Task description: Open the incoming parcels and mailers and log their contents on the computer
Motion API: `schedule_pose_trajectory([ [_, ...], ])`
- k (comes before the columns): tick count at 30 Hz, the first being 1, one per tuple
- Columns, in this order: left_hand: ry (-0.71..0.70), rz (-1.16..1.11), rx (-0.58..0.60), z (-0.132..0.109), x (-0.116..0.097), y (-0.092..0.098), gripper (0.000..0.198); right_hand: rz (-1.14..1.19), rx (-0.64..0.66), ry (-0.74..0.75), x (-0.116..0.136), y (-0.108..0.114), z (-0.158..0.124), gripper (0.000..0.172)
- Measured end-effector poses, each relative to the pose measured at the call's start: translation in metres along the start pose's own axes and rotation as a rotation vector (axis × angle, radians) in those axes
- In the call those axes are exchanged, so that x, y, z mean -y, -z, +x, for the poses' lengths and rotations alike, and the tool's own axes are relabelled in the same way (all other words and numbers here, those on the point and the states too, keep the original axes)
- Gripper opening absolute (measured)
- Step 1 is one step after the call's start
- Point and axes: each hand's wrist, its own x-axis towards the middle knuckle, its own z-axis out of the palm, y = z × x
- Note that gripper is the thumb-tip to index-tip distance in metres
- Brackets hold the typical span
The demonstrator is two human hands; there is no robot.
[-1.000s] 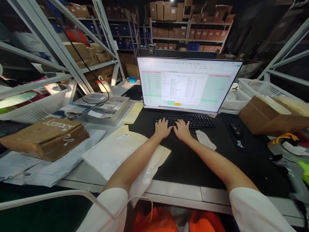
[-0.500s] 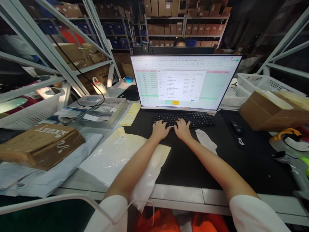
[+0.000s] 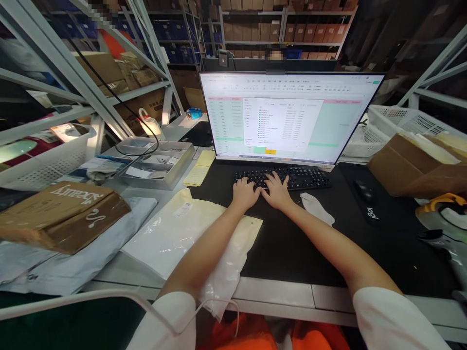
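Observation:
A black keyboard (image 3: 306, 179) lies on a dark mat below a large lit monitor (image 3: 328, 131). My left hand (image 3: 245, 193) rests on its left part, fingers spread over the keys and holding nothing. Beside it my right hand (image 3: 276, 191) has its fingers apart on the keys, with the thumb near the left thumb. On the screen a file list window sits over a coloured spreadsheet. Under my left forearm lies a plastic-wrapped pale packet (image 3: 164, 233). Right of my right hand is a crumpled white piece (image 3: 317, 208), probably paper or cloth.
A brown carton (image 3: 62, 214) sits on grey mailing bags at left, before a divided grey tray (image 3: 175, 170). Yellow note sheets (image 3: 200, 167) lie near the monitor. A mouse (image 3: 363, 190), an open carton (image 3: 416, 167) and a barcode scanner (image 3: 441, 243) are at right.
The view has tilted and shifted slightly, so the monitor appears larger. My hands stay on the keyboard; the right fingers have shifted a little and the thumbs are closer together.

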Motion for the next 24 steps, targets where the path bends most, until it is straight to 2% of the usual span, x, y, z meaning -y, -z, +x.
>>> schedule_pose_trajectory([
  [3,0.014,-0.013,0.005,0.0020,0.0014,0.0000,0.045,0.066,-0.022,-0.014,-0.0002,-0.0002,-0.0008,0.039],
  [8,0.013,-0.021,-0.007,0.0028,0.0031,-0.0009,0.042,0.082,-0.096,-0.044,-0.0004,0.0009,-0.0047,0.028],
  [19,0.008,-0.022,0.007,0.0053,0.0062,-0.0042,0.038,0.084,-0.126,-0.167,-0.0045,-0.0039,-0.0022,0.037],
  [24,-0.005,-0.031,-0.016,0.0054,0.0059,-0.0055,0.037,0.020,-0.070,-0.066,-0.0012,-0.0020,-0.0024,0.037],
])
